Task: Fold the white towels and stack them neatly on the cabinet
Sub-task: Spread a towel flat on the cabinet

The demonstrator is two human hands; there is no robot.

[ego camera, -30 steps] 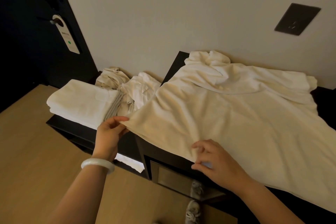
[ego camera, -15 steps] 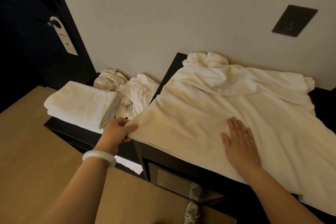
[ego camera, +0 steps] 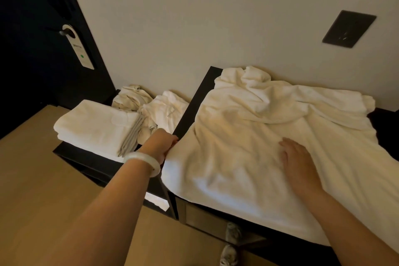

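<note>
1. The step in hand looks like smoothing one towel flat before its first fold. The spread towel (ego camera: 248, 179) lies open across the top of the dark cabinet (ego camera: 198, 101). Its near edge hangs over the front and its far part is bunched against the wall.
2. The left hand (ego camera: 160, 143) grips the towel's left edge at the cabinet's corner. The right hand (ego camera: 300, 164) lies flat on the cloth with fingers straight, holding nothing.
3. The next move probably calls for pressing out the wrinkles, above all the bunched ridge at the back. One edge then goes over to meet the opposite one, corners matched. The overhang needs lifting onto the top first, or the fold will go askew.
4. A folded stack (ego camera: 95, 127) sits on the lower unit (ego camera: 90, 158) to the left. The crumpled towels (ego camera: 151, 108), not yet folded, lie between that stack and the cabinet's side.
5. Little blocks the fold itself, but the crumpled towels crowd the stack, so a finished towel must be set down squarely. The door hanger (ego camera: 78, 47), wall plate (ego camera: 348, 31) and shoes (ego camera: 231, 244) are all well apart.
</note>
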